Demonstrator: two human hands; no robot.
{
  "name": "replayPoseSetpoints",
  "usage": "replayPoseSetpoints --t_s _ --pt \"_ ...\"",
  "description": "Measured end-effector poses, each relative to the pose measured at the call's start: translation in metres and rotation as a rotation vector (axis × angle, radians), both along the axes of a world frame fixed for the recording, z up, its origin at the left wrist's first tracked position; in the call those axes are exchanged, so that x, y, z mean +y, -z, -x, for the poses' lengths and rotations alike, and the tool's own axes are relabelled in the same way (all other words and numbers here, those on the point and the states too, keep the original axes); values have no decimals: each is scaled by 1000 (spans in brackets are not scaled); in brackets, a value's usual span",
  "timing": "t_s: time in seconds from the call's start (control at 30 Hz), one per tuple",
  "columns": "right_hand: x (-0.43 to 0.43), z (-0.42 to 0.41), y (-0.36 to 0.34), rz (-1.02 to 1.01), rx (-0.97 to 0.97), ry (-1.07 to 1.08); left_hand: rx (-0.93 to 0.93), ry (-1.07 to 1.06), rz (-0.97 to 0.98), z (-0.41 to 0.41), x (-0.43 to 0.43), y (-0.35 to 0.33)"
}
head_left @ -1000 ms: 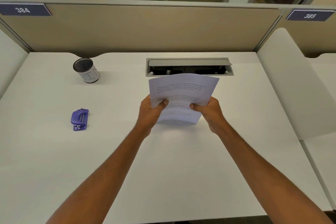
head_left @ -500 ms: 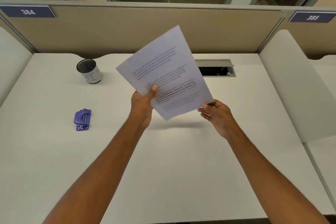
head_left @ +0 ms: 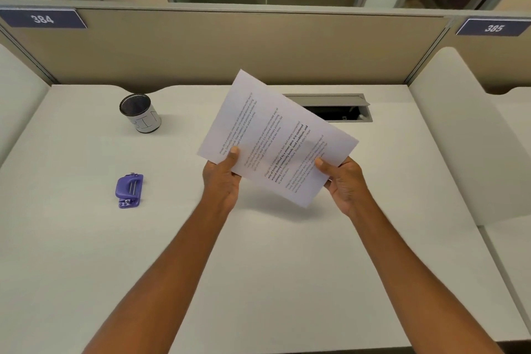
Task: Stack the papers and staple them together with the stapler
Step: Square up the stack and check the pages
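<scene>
A stack of white printed papers (head_left: pixel 275 135) is held above the middle of the white desk (head_left: pixel 258 267), turned sideways so its text lines run diagonally. My left hand (head_left: pixel 222 178) pinches the near-left edge, thumb on top. My right hand (head_left: pixel 344 181) grips the near-right edge, thumb on the printed side. How many sheets are in the stack cannot be told. A small purple stapler (head_left: pixel 129 190) lies flat on the desk, well to the left of my left hand and apart from both hands.
A dark mesh cup (head_left: pixel 140 113) with a white label stands at the back left. An open grey cable hatch (head_left: pixel 339 109) sits in the desk behind the papers, partly hidden by them. Beige partitions close the back and sides.
The papers have been turned from upright to sideways and lowered towards the desk. My right hand, off the sheets half a second ago, now grips their right edge.
</scene>
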State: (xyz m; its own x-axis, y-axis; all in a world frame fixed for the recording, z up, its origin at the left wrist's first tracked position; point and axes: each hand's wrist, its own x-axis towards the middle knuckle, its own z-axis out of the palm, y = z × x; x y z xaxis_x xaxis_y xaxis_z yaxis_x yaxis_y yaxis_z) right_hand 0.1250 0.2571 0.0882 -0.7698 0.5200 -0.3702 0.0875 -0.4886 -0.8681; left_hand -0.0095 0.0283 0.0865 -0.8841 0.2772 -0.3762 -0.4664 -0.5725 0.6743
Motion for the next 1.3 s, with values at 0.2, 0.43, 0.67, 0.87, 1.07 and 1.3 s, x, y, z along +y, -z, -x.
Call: replayPoseSetpoints --t_s 0.2,0.43,0.67,0.87,1.07,1.3 --pt "30 -10 -4 -158 -80 -62 290 226 484 32 -51 -4" --pt "28 -7 -1 -355 -142 -164 332 472 566 21 -39 -10" --pt "24 -7 21 -319 -132 -84 364 369 606 15 -32 2" --pt "19 -12 40 -275 -177 -97 347 358 630 7 -31 15" --pt "22 -14 44 -302 -209 -113 366 358 620 4 -27 15" --pt "30 -23 40 -267 -186 -88 315 307 450 15 -30 3"
